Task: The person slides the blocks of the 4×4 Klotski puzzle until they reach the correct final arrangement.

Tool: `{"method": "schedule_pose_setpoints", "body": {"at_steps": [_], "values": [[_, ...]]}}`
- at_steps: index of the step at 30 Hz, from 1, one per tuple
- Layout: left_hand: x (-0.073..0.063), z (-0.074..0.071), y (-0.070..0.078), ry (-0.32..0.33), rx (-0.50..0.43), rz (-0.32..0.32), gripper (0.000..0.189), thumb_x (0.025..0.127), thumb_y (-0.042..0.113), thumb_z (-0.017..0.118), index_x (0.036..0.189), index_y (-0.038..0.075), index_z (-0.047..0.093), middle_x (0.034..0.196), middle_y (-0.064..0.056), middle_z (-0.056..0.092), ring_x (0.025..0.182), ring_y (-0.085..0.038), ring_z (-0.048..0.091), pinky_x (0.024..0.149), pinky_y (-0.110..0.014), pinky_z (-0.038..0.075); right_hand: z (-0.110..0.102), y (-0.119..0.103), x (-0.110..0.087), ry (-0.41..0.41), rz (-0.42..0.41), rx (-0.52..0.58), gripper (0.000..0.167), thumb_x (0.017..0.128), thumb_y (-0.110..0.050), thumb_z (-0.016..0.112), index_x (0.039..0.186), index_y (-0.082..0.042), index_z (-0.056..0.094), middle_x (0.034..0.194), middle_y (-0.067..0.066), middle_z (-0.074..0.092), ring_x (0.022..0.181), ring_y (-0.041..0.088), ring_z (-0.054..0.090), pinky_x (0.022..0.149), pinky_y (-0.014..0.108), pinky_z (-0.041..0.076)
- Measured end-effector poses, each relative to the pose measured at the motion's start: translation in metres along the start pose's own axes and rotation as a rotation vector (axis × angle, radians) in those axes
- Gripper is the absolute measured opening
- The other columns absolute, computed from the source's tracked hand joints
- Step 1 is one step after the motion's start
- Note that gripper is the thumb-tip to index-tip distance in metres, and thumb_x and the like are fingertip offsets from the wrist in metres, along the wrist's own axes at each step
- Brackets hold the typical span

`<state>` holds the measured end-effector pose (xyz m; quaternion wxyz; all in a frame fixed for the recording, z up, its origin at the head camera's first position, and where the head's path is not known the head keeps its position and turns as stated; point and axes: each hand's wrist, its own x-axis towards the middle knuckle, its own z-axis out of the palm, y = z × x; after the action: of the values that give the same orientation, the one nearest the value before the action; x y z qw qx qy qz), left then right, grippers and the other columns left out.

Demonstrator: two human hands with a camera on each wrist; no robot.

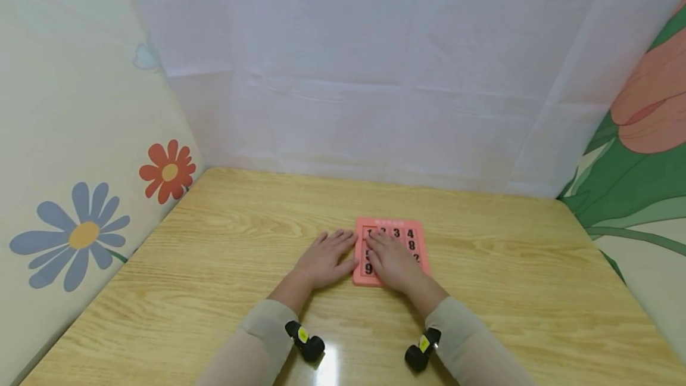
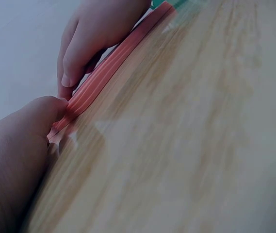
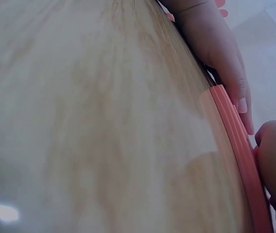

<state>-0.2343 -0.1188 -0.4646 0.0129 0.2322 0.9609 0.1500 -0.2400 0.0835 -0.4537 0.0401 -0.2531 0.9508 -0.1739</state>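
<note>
A pink number slide puzzle with black-numbered tiles lies flat on the wooden table. My left hand rests beside its left edge, fingers extended and the thumb tip right at the frame. Over the tiles lies my right hand, its fingertips touching near the upper left tiles and covering several numbers. Along the top row 1, 3 and 4 can be read. From the left wrist, the puzzle's ridged side shows between the left thumb and the right hand. The right wrist view has the left hand at the puzzle's far corner.
The wood-grain table extends around the puzzle. A white cloth hangs behind it, with flower-printed panels at the left and right. Black wrist cameras are strapped at both cuffs.
</note>
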Motion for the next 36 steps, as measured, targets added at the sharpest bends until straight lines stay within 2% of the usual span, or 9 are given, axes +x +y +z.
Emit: {"method": "schedule_pose_setpoints", "body": {"at_steps": [10,18,25,36], "values": [[0.000,0.002,0.000,-0.025,0.003,-0.017,0.065,0.100,0.051,0.040,0.154,0.015,0.033,0.160,-0.003,0.032,0.151,-0.026,0.024,0.125,-0.050,0.015,0.001,0.002,0.004,0.017,0.004,0.001,0.048,0.105,-0.031,0.036,0.148,-0.009,0.045,0.157,0.006,0.039,0.149,0.025,0.029,0.125,0.043,0.020],[0.000,0.002,0.001,-0.018,-0.009,-0.012,0.065,0.100,0.051,0.041,0.154,0.014,0.034,0.160,-0.004,0.033,0.151,-0.026,0.025,0.125,-0.050,0.016,0.003,0.004,0.004,0.021,0.014,0.006,0.049,0.106,-0.032,0.035,0.149,-0.011,0.043,0.158,0.005,0.037,0.150,0.024,0.027,0.126,0.043,0.018],[0.001,0.003,-0.001,-0.015,0.009,-0.005,0.065,0.100,0.051,0.040,0.154,0.015,0.034,0.160,-0.004,0.033,0.151,-0.026,0.025,0.125,-0.050,0.016,0.004,0.004,-0.005,0.019,0.028,0.026,0.050,0.106,-0.035,0.033,0.151,-0.014,0.040,0.159,0.003,0.035,0.150,0.023,0.026,0.125,0.044,0.019],[0.000,0.001,0.000,-0.004,0.003,-0.006,0.065,0.100,0.051,0.041,0.154,0.014,0.034,0.160,-0.005,0.034,0.151,-0.027,0.025,0.125,-0.050,0.015,0.006,0.004,-0.028,0.050,-0.058,0.046,0.047,0.105,-0.031,0.038,0.147,-0.010,0.046,0.156,0.006,0.041,0.148,0.026,0.031,0.124,0.046,0.023]]}}
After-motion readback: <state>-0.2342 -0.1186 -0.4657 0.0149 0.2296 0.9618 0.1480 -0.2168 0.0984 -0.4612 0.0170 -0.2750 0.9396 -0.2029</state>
